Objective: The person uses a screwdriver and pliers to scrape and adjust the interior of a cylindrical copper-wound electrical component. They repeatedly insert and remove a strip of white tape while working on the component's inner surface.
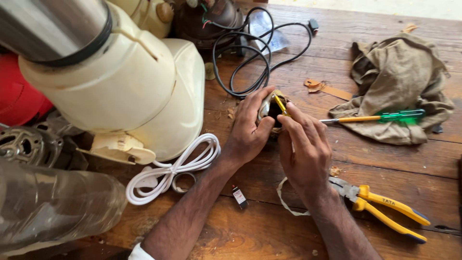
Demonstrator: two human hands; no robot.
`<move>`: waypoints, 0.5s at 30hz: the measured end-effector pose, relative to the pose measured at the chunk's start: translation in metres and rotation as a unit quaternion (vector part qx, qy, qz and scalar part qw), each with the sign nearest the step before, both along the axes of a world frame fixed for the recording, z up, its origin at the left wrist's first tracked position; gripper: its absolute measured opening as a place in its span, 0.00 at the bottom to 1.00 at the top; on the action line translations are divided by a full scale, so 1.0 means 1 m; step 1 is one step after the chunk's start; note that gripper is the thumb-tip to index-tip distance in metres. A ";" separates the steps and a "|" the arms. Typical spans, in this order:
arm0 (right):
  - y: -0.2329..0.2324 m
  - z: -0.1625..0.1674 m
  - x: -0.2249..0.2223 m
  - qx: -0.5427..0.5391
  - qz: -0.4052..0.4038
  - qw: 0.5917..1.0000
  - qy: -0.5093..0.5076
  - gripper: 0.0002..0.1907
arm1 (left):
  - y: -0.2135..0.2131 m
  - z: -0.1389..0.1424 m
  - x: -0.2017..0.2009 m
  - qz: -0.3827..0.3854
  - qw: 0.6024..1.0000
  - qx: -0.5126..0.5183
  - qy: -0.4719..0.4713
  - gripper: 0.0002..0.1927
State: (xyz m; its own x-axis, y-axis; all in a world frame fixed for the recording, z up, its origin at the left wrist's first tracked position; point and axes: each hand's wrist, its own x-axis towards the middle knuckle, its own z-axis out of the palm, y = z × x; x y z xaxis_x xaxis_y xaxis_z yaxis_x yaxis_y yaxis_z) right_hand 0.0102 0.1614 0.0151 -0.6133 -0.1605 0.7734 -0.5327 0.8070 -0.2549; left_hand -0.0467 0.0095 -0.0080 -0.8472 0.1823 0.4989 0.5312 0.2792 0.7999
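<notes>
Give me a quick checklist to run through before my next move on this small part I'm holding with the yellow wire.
1. Part held steady: ok. The left hand wraps the small part on the wooden table.
2. Wire under control: ok. The right hand pinches the yellow wire at the part.
3. Screwdriver findable: ok. The green-handled screwdriver lies on the tan cloth, to the right.
4. Pliers findable: ok. The yellow-handled pliers lie by the right wrist.
5. Black cord unplugged: cannot tell; its far end is out of view.
6. Wire end seated in the part: cannot tell; fingers cover it.
</notes>
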 end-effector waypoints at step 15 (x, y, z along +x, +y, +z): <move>0.031 0.016 -0.005 -0.182 -0.029 0.983 0.021 0.09 | -0.002 -0.002 0.001 -0.022 0.999 0.023 -0.020 0.27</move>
